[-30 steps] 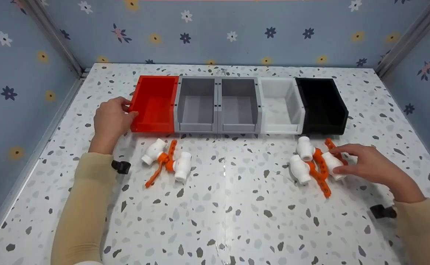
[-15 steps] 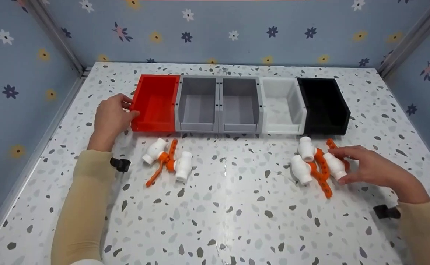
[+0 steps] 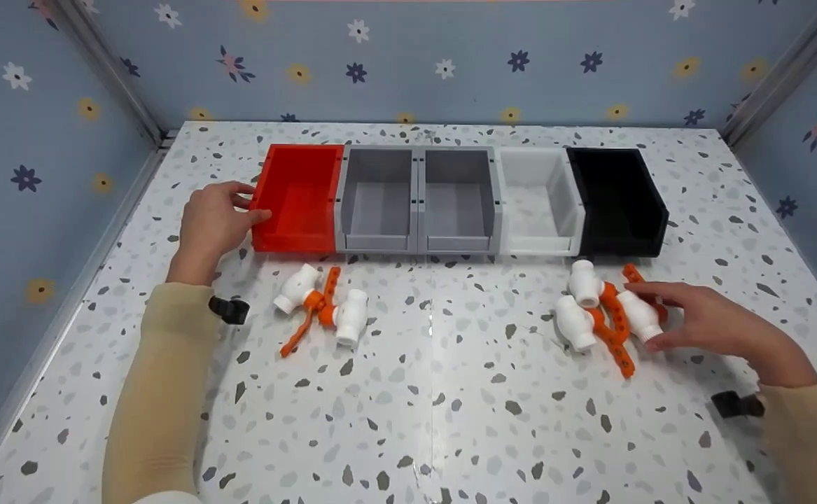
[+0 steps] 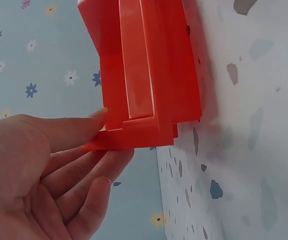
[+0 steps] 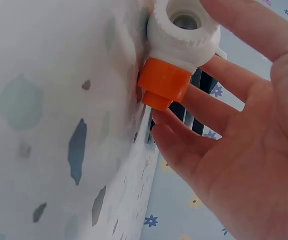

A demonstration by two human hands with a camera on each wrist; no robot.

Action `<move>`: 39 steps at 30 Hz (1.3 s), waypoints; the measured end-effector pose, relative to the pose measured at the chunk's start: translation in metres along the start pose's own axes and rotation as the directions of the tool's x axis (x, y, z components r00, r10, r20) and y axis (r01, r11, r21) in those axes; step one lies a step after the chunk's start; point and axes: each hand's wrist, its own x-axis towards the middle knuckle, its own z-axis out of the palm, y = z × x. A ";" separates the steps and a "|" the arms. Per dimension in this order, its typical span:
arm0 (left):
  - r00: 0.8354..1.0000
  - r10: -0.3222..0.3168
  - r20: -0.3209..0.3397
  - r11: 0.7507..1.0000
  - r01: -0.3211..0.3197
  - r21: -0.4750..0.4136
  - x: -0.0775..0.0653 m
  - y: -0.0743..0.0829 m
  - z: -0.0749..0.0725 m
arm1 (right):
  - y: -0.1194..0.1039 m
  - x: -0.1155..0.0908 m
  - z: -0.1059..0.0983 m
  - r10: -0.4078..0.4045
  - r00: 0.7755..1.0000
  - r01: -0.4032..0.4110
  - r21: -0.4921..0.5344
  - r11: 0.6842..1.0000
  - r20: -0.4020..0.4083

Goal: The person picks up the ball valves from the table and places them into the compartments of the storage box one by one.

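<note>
In the head view my left hand [image 3: 213, 220] pinches the left side wall of the red bin [image 3: 303, 199]. The left wrist view has the thumb inside the wall of the red bin [image 4: 163, 75] and the fingers outside. My right hand [image 3: 720, 325] grips a white ball valve [image 3: 639, 315] with an orange handle, thumb at its near end and fingers at its far end. Close up, the right wrist view gives the valve's round opening and orange stem [image 5: 164, 80]. Two more white valves [image 3: 576, 323] lie against it, their orange handles crossing.
Right of the red bin, two grey bins [image 3: 380, 243], a white bin [image 3: 538, 245] and a black bin [image 3: 622, 245] stand in one row. Another pair of white valves [image 3: 352, 318] with orange handles lies before the red bin. Flowered panels [image 3: 408, 63] wall in the speckled table [image 3: 422, 420].
My right thumb has slid toward the valve's near end, and the hand has shifted slightly right. My left hand stays at the red bin's wall.
</note>
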 end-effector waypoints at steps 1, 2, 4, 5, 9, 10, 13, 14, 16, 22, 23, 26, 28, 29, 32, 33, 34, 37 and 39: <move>1.000 -0.003 0.003 1.000 0.003 -0.002 0.000 0.000 0.000 | 0.000 0.000 0.000 0.002 1.000 -0.002 -0.002 1.000 0.002; 1.000 -0.005 0.006 1.000 0.005 -0.008 0.001 0.000 0.000 | 0.001 0.000 0.000 0.001 1.000 -0.001 -0.002 1.000 0.001; 1.000 -0.012 0.017 1.000 0.013 -0.020 0.001 0.000 0.000 | 0.001 -0.001 0.001 0.003 1.000 -0.003 0.001 1.000 0.000; 1.000 -0.018 0.021 0.999 0.018 -0.029 0.001 0.000 0.000 | 0.001 -0.001 0.001 0.002 1.000 -0.002 0.002 1.000 -0.001; 0.999 -0.036 0.032 0.997 0.038 -0.063 -0.001 0.000 0.000 | 0.002 -0.001 0.002 0.006 1.000 -0.006 0.025 1.000 0.000; 0.999 -0.043 0.033 0.996 0.045 -0.074 -0.002 0.001 0.000 | 0.002 -0.001 0.002 0.007 1.000 -0.007 0.036 0.999 0.006; 0.998 -0.049 0.035 0.995 0.052 -0.091 -0.003 0.001 0.000 | 0.002 -0.001 0.001 0.010 1.000 -0.011 0.059 0.998 0.027; 0.998 -0.050 0.036 0.994 0.053 -0.093 -0.003 0.001 0.000 | 0.001 -0.001 0.000 0.011 0.999 -0.013 0.058 0.998 0.031; 0.998 -0.052 0.037 0.994 0.056 -0.097 -0.003 0.000 0.000 | 0.001 -0.001 0.000 0.007 0.999 -0.008 0.043 0.999 0.033; 0.998 -0.055 0.035 0.993 0.058 -0.104 -0.003 -0.002 0.000 | 0.000 0.001 0.001 -0.003 1.000 0.003 -0.013 1.000 0.008; 0.998 -0.056 0.036 0.992 0.060 -0.107 -0.003 -0.003 0.000 | -0.001 0.001 0.001 0.000 1.000 0.000 -0.012 1.000 0.005; 0.998 -0.054 0.039 0.992 0.058 -0.114 -0.003 -0.004 0.001 | -0.002 0.001 0.000 0.014 1.000 -0.014 -0.007 1.000 -0.002; 0.999 -0.039 0.032 0.994 0.042 -0.104 -0.003 -0.005 0.001 | -0.003 0.001 -0.001 0.021 1.000 -0.021 -0.001 1.000 -0.008; 0.999 -0.032 0.027 0.994 0.034 -0.099 -0.003 -0.005 0.001 | -0.003 0.000 -0.001 0.022 1.000 -0.022 0.001 1.000 -0.011; 1.000 -0.006 0.016 0.997 0.008 -0.079 -0.002 -0.005 0.001 | -0.003 0.000 -0.002 0.029 0.999 -0.029 0.009 1.000 -0.030; 1.000 0.000 0.014 0.997 0.001 -0.072 -0.002 -0.004 0.001 | -0.003 0.000 -0.002 0.032 0.999 -0.031 0.013 0.999 -0.038; 1.000 -0.001 0.015 0.998 0.002 -0.069 -0.002 -0.004 0.001 | -0.003 0.000 -0.002 0.033 0.998 -0.032 0.017 0.999 -0.046; 1.000 -0.011 0.020 0.998 0.012 -0.065 -0.002 -0.004 0.002 | -0.002 0.000 -0.002 0.035 0.997 -0.032 0.036 0.999 -0.067; 0.999 -0.021 0.025 0.998 0.023 -0.066 -0.001 -0.004 0.002 | -0.001 0.000 -0.002 0.037 0.996 -0.034 0.044 0.998 -0.077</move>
